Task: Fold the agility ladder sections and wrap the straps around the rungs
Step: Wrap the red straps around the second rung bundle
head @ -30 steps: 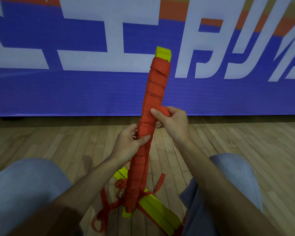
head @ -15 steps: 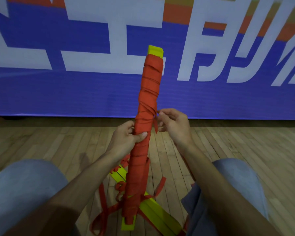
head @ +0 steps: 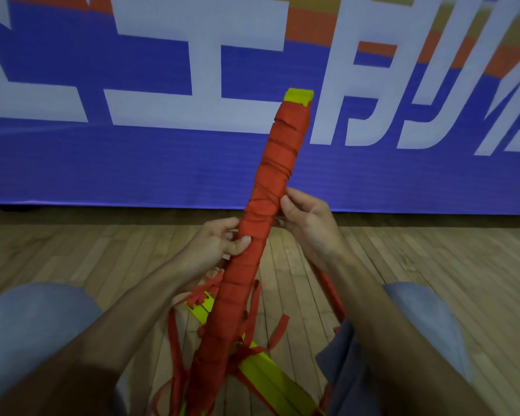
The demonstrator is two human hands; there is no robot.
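Bundle of rungs (head: pixel 254 250) held upright and leaning right, wound almost end to end in red strap (head: pixel 278 163); only the yellow top end (head: pixel 298 97) left bare. Lower end of the bundle down between the knees, near the bottom edge of the wooden floor (head: pixel 433 265) in view.

Left hand (head: pixel 213 247) closed around the bundle at about mid-height, thumb pressed across the front of the wrapping, fingers curled behind. Right hand (head: pixel 308 223) just above, on the right side of the bundle; fingertips touching the wrapped strap, fingers bent and partly closed. Whether a loose strap end is pinched there: cannot tell.

More yellow rungs (head: pixel 270 376) lying flat on the floor under the bundle, running toward the lower right. Loose red strap loops (head: pixel 174 340) trailing around them on the boards.

Grey-clad knees (head: pixel 33 325) at both lower corners. Blue banner (head: pixel 132 163) with large white characters standing along the far edge of the floor.
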